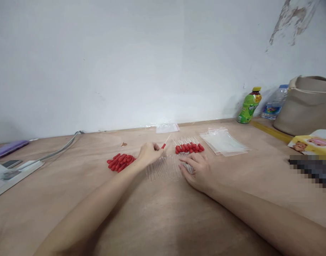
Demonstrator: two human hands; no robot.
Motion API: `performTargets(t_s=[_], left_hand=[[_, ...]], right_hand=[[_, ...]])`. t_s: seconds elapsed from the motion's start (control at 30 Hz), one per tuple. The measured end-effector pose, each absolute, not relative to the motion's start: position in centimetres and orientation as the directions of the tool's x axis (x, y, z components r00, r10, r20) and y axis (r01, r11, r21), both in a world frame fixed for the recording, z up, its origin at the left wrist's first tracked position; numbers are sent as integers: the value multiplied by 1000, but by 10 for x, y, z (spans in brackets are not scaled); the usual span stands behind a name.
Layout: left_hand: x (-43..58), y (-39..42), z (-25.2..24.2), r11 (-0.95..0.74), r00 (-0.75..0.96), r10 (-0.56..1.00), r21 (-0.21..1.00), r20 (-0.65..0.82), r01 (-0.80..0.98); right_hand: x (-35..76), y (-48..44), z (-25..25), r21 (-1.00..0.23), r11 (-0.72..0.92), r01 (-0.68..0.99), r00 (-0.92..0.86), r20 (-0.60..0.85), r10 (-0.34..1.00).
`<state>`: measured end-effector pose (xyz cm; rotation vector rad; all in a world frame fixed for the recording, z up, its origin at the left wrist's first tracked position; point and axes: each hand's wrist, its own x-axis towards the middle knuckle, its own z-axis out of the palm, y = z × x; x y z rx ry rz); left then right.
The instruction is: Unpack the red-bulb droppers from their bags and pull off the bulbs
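Observation:
My left hand (150, 153) is closed, its fingertips pinching a dropper (163, 145) by the red rubber bulb; the thin clear tube points up and away. Between my hands lies a row of clear glass dropper tubes (163, 168). Over the right end of that row rests my right hand (198, 170), thumb and fingers apart, touching or just above the tubes. Beyond it, a bunch of droppers with red bulbs (189, 147) lies with tips toward the wall. Loose red rubber bulbs (120, 162) are heaped left of my left wrist.
Clear zip bags (224, 141) are stacked at the right, and another bag (166, 128) lies by the wall. Farther right stand a green bottle (249, 106), a water bottle (273, 105) and a beige bin (306, 106). A grey cable (61, 152) crosses the left side.

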<state>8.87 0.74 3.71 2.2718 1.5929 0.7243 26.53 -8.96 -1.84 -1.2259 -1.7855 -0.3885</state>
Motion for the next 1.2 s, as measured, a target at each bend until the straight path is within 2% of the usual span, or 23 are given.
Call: performTargets(t_s=[0.07,0.13,0.2,0.27,0.37,0.63,0.77,0.97,1.2], left_hand=[[74,-11,32,-456,337,885,453,322,766],[59,-29,22,-686,514,711,312,480,657],[47,-42,10,-817,607,547,209,577,538],[39,-49,-1,-875,623,438,148,648,461],[36,-52,-11,-902,599,357,98,717,420],[49,-59,-5,-904,624,349,73,699,422],[56,-57,-5,-929,699,286,12,656,369],[61,-54,-10,-949,698,203,-36,687,312],[61,-58,-8,-943,737,160,-120,657,311]], right_hand=[[267,-89,-16,-217,454,864,-77,835,545],[268,-89,-13,-151,484,862,-147,840,522],[268,-89,-11,-56,534,844,-272,813,514],[268,-90,-10,14,585,811,-383,768,513],[269,-89,-11,43,649,759,-478,713,512],[268,-86,-17,-40,713,700,-486,704,517],[265,-87,-19,-68,732,678,-490,701,519],[262,-90,-19,-96,741,664,-503,676,539],[259,-88,-22,-85,821,564,-560,691,457]])
